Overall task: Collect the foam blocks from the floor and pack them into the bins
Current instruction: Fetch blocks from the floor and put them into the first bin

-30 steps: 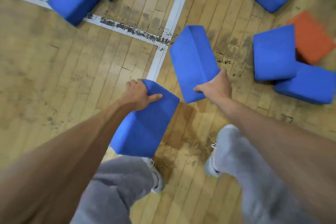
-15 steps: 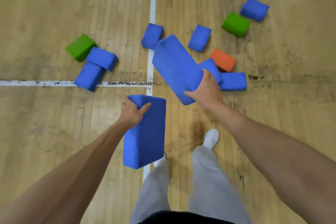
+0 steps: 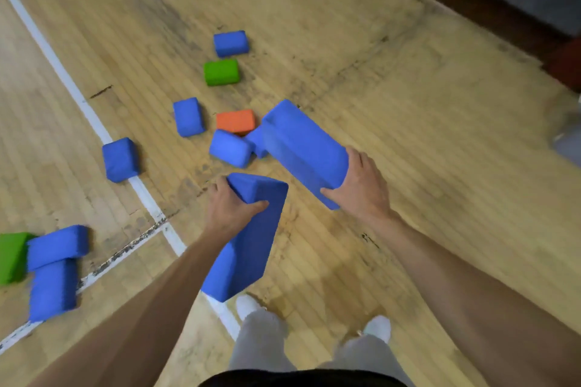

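Note:
My left hand grips the top end of a blue foam block that hangs upright above the floor. My right hand holds the near end of a second blue foam block, which tilts up and away to the left. Several more blocks lie on the wooden floor: an orange block, a green block, a blue block beyond it, and other blue ones around. No bin shows in this view.
Two stacked blue blocks and a green block lie at the left edge. White painted lines cross the floor. A dark red baseboard runs along the top right. My feet stand at the bottom.
The view has swung to the right, and the blocks on the floor now lie further left and away. Both hands keep hold of their blue blocks, carried higher above the floor.

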